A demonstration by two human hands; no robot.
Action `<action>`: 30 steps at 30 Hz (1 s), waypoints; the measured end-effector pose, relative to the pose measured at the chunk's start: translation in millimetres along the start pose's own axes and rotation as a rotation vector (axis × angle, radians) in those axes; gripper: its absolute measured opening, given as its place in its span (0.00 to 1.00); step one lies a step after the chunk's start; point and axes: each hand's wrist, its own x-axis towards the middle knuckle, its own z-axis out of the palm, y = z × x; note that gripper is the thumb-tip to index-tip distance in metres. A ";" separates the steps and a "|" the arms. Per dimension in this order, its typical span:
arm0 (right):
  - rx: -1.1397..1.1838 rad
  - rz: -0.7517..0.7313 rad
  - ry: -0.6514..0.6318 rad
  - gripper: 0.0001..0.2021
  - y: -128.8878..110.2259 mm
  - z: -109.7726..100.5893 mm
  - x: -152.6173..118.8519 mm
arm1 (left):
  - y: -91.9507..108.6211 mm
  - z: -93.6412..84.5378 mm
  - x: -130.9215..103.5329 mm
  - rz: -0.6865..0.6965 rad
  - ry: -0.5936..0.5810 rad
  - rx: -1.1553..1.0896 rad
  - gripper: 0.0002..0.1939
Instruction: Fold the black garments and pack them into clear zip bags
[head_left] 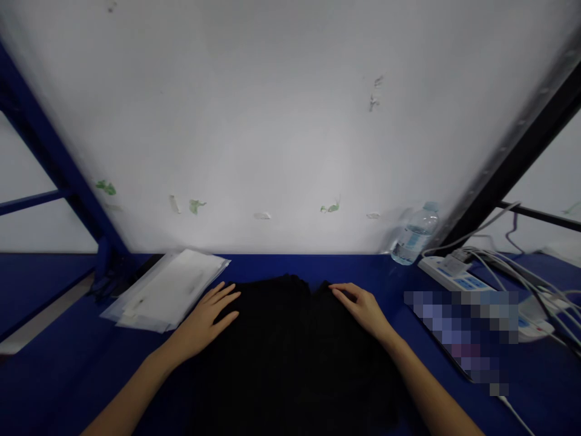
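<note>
The left hand (209, 315) and right hand (361, 307) are laid flat, fingers open, on the black garment (290, 345). Clear bags (170, 289) holding white sheets are stacked at the left. A water bottle (415, 235) is stood at the far right.

Both arms reach forward, left hand (206, 318) and right hand (361, 309) flat, fingers spread.

black garment (290, 351) cut off below, pixelated patch (467, 327)
</note>
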 end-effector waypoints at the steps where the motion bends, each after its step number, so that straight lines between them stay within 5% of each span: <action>1: 0.001 -0.003 0.003 0.14 0.0 0.1 -0.1 | 0.5 -0.3 -0.1 -0.003 0.000 0.001 0.25; 16: -0.010 0.000 0.006 0.15 -1.5 -0.5 -0.3 | 0.1 2.1 0.0 0.029 0.053 0.001 0.23; 24: 0.024 0.045 0.015 0.18 0.5 -1.2 -0.9 | -12.4 -11.3 5.7 -0.029 0.349 0.018 0.19; 30: -0.046 0.136 0.125 0.19 -7.5 -10.1 8.1 | -30.2 -17.5 5.5 -0.147 0.386 0.055 0.19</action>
